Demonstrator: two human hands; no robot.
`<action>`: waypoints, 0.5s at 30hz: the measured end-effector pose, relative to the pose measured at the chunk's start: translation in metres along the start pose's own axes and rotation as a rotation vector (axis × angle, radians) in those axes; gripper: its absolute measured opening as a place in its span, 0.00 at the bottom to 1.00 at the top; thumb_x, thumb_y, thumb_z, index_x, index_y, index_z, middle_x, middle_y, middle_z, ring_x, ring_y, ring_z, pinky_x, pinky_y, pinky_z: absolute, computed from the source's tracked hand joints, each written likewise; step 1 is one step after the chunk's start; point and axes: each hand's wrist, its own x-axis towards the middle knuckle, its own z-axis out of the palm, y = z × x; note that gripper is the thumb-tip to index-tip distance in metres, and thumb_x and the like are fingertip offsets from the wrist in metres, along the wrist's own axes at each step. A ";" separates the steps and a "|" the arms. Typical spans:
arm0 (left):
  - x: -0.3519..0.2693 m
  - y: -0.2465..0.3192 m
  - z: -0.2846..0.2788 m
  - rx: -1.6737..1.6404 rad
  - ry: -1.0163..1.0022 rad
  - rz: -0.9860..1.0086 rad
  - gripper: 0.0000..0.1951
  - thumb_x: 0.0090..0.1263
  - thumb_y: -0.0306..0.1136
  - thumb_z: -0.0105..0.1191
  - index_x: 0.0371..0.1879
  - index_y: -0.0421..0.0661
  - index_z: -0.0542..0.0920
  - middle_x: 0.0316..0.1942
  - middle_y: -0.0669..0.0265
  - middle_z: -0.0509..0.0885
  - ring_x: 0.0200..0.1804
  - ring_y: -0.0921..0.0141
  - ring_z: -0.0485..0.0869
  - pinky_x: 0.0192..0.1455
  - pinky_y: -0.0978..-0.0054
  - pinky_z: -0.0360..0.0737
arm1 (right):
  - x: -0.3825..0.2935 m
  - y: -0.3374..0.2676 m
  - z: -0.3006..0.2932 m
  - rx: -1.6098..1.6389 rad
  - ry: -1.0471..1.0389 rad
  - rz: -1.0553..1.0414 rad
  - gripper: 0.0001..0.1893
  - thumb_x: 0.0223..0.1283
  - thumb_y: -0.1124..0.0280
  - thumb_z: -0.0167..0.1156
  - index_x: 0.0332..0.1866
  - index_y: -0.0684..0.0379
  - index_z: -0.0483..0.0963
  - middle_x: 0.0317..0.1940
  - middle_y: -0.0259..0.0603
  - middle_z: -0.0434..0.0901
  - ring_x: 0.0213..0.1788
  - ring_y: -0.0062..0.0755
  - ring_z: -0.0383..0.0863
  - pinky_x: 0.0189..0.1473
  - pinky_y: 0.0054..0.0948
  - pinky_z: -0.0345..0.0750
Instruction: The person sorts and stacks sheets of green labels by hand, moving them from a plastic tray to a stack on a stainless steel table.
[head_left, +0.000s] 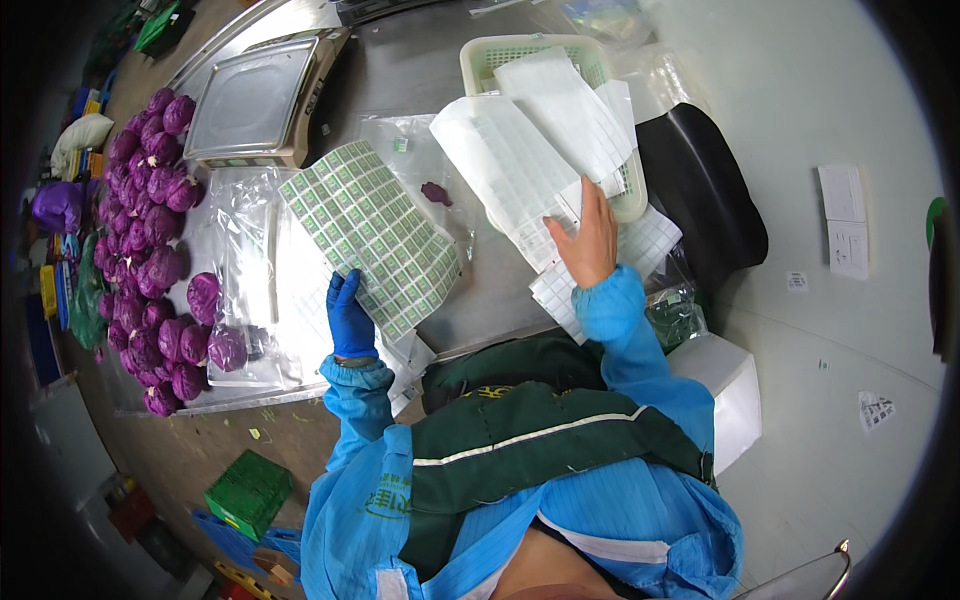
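My left hand (350, 319), in a blue glove, grips the near left edge of a sheet of green printed stickers (371, 240) lifted over the steel table. Bare and with its fingers spread, my right hand (589, 240) touches the lower end of a white backing sheet (510, 165). That sheet leans on a pale green plastic basket (637, 176), where more white sheets (570, 112) lie in and over the rim. Under my right wrist lies a gridded sheet (652, 240). Whether the right fingers pinch any paper is unclear.
Many purple cabbages (150, 225) are heaped along the table's left side. A weighing scale (251, 97) stands behind them. Clear plastic bags (244, 255) lie between cabbages and stickers. A curved black object (705, 187) sits right of the basket, near the wall (795, 112). Green crate (249, 491) below left.
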 end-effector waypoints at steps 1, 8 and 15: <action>-0.001 0.000 0.000 -0.001 -0.006 -0.005 0.12 0.66 0.25 0.51 0.48 0.43 0.78 0.45 0.66 0.82 0.47 0.73 0.80 0.54 0.76 0.74 | 0.005 0.006 0.003 0.007 -0.099 0.077 0.36 0.49 0.69 0.65 0.64 0.64 0.60 0.50 0.56 0.74 0.54 0.54 0.71 0.55 0.44 0.67; -0.002 0.002 0.006 -0.010 -0.017 -0.012 0.12 0.66 0.25 0.51 0.48 0.43 0.78 0.46 0.65 0.82 0.47 0.73 0.80 0.54 0.75 0.75 | 0.019 0.012 0.018 -0.013 -0.211 0.178 0.36 0.49 0.73 0.63 0.65 0.64 0.57 0.51 0.62 0.75 0.52 0.57 0.75 0.55 0.42 0.71; 0.000 -0.004 -0.004 -0.034 -0.004 -0.009 0.12 0.66 0.24 0.51 0.47 0.43 0.78 0.46 0.65 0.82 0.47 0.72 0.80 0.55 0.75 0.74 | 0.013 0.021 0.024 0.079 -0.075 0.141 0.33 0.48 0.76 0.62 0.63 0.63 0.62 0.48 0.55 0.75 0.51 0.54 0.73 0.55 0.43 0.69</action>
